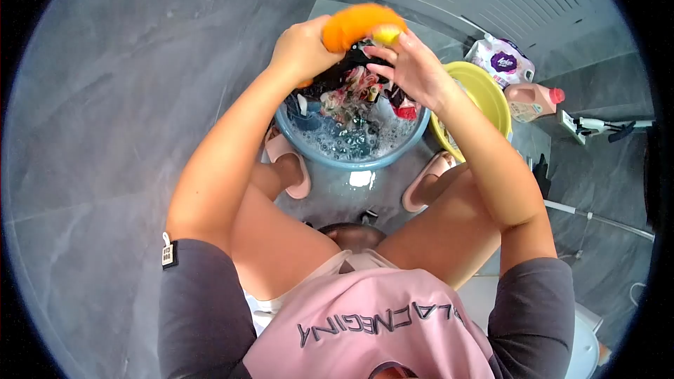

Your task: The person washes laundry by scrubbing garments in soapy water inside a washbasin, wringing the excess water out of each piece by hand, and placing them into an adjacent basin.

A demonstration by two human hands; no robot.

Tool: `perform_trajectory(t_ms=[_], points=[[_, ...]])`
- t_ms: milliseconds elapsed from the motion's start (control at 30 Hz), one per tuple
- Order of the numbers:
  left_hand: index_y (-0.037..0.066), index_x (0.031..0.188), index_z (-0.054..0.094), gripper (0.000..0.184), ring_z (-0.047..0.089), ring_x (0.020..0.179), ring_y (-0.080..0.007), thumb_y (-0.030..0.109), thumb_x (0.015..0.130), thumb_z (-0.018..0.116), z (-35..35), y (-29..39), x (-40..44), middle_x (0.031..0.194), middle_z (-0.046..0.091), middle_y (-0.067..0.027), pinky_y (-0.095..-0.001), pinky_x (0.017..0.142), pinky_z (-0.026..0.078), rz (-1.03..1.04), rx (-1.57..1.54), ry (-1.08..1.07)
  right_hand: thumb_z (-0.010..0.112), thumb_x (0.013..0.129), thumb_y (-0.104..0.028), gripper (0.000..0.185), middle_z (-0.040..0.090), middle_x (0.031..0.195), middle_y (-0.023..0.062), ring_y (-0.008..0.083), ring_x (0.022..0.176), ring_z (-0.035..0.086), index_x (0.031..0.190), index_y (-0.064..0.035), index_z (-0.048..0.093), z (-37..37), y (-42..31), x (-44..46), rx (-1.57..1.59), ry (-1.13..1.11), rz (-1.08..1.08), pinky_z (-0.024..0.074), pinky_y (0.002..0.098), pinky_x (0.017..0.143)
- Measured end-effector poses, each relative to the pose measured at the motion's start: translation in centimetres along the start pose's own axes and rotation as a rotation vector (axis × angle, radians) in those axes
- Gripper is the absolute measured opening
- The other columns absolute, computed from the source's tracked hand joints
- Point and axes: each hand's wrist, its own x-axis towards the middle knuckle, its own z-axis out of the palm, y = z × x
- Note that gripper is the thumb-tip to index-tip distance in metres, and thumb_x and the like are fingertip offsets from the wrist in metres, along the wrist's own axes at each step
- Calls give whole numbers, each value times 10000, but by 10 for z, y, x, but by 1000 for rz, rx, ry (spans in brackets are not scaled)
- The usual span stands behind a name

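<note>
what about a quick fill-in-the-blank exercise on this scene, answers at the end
1. The left hand grips a soft item that is mainly ____ in colour.
2. Clothes and suds show in the large basin, which is ____.
3. The second basin, to the right of the large one in the picture, is ____.
4. The number of pink slippers showing on the person's feet is ____.

Missing words: orange; blue; yellow; two.
</note>
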Motion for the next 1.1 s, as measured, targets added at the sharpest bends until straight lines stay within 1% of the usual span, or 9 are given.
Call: perform_trajectory(t_ms=[133, 267, 300, 333, 367, 433, 467, 733, 1100], points=[[-13, 880, 631, 227, 609, 733, -96, 142, 741, 721, 0, 13, 8, 779, 658, -40, -259, 640, 490, -393, -742, -141, 757, 733, -323, 999, 290, 1427, 189, 312, 1315, 296, 1428, -14, 109, -2, 22, -2, -647, -61, -2, 330, 412, 1031], [-2, 897, 628, 183, 631, 767, -117, 76, 746, 694, 27, 51, -6, 830, 663, -37, -263, 690, 500, -327, -983, -123, 755, 728, -179, 800, 477, 1259, 129, 225, 1174, 470, 1351, -10, 283, 29, 43, -11, -418, -154, 121, 385, 348, 979], [-4, 921, 618, 200, 633, 776, -114, 55, 743, 687, 27, 58, -11, 826, 662, -40, -263, 699, 499, -324, -904, -178, 739, 738, -127, 724, 538, 1186, 105, 205, 1113, 525, 1328, -36, 330, 31, 51, -12, -338, -173, 242, 418, 326, 943], [-6, 933, 614, 223, 633, 784, -119, 60, 735, 691, 27, 66, -17, 834, 662, -47, -266, 703, 499, -418, -937, -197, 702, 747, -68, 426, 591, 897, 65, 163, 814, 601, 1109, -44, 479, 35, 60, -17, -241, -74, 145, 491, 299, 718], [-7, 945, 609, 245, 634, 792, -123, 66, 727, 695, 27, 71, -20, 842, 663, -55, -269, 706, 499, -514, -967, -216, 702, 747, -68, 426, 591, 897, 65, 163, 814, 601, 1109, -44, 479, 36, 66, -21, -236, -73, 139, 491, 299, 718], [-12, 948, 606, 266, 635, 798, -132, 79, 718, 704, 36, 64, -27, 855, 663, -65, -276, 708, 499, -493, -877, -182, 666, 743, -21, 258, 528, 742, 44, 135, 610, 537, 926, -62, 489, 48, 65, -28, -96, 92, 377, 427, 271, 499], [-18, 952, 603, 288, 637, 805, -142, 93, 709, 712, 41, 60, -30, 868, 663, -75, -284, 709, 499, -475, -798, -144, 648, 742, -40, 232, 436, 611, 10, 104, 470, 422, 828, -97, 440, 58, 68, -29, -160, 193, 365, 298, 241, 391], [17, 1027, 598, 385, 638, 901, -325, 94, 667, 711, 46, 68, -31, 930, 656, -194, -353, 770, 497, -206, -379, -138, 611, 790, -230, 184, 430, 566, -8, 96, 434, 404, 756, -114, 472, 52, 79, -28, -362, 181, 327, 295, 240, 371], [43, 1045, 602, 379, 616, 874, -375, 107, 682, 688, 55, 63, -33, 903, 645, -211, -385, 748, 498, -174, -329, -185, 613, 788, -307, 227, 450, 566, 6, 108, 428, 416, 750, -104, 517, 53, 76, -31, -495, 216, 374, 320, 246, 368]])
